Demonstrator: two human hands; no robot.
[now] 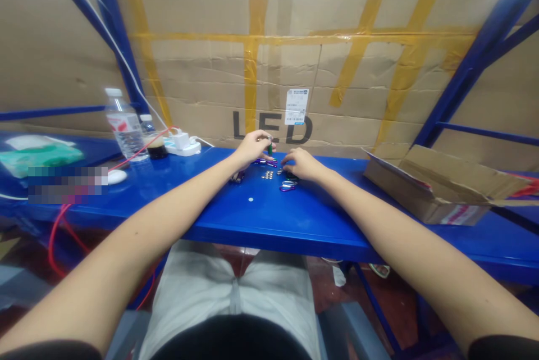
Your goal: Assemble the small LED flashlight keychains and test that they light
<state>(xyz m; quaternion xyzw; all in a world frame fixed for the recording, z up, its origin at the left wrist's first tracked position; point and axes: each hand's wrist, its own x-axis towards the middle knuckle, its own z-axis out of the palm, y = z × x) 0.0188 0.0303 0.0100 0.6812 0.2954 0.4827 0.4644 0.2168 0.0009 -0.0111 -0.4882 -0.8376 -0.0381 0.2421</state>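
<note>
"Brown cardboard [202, 76] with yellow tape stands behind the blue table [303, 217]. What about the grip?"

"Left hand [254, 146]: thumb and fingers pinch a small green cylinder [270, 148], held upright just above the tabletop."

"So the cylinder is at the fingertips, not down in the palm?"

"At the fingertips, yes, on the side facing the other hand."

"And the right hand [302, 163]?"

"Its fingers curl down to the table beside a small shiny piece [279, 171]. Whether they pinch it or only touch it, I cannot tell."

"What lies nearest?"

"Purple pieces [265, 162] just below the green cylinder, then a cluster of small round metal pieces [267, 174] between the hands. Closer to the body, below the right hand, lies a purple-and-silver piece [288, 186]. Some dark pieces [238, 177] sit under the left wrist, too blurred to name."

"Farther out?"

"An open carton [425, 194] well off to the right; a white power strip [185, 147], a dark-liquid bottle [156, 149] and a clear bottle [126, 132] to the left."
</note>
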